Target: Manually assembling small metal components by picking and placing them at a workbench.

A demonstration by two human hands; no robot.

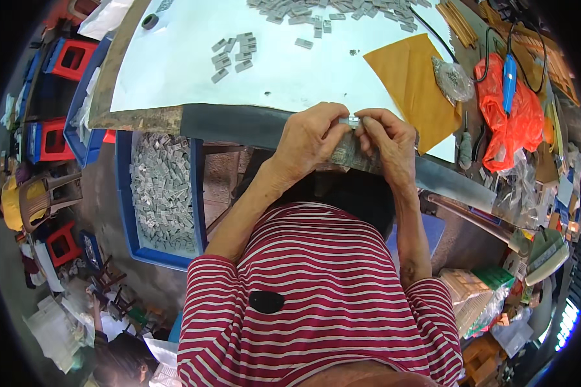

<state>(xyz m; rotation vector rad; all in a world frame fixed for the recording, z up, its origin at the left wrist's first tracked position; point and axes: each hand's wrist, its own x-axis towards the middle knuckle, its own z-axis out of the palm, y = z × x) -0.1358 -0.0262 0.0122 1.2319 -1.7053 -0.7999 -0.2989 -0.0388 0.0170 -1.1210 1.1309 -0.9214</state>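
Observation:
At the near edge of the table, my left hand and my right hand meet, fingertips pinched. Between them is a small grey rectangular piece, gripped from both sides; finer detail is too small to make out. On the white sheet in front, a small group of similar grey pieces lies to the left. A larger heap of them spreads along the far side, with a single piece apart from it.
A blue tray full of grey pieces stands left of my lap. To the right lie a brown envelope, a bag of small parts, a red plastic bag, and a blue corded tool. A black ring sits far left.

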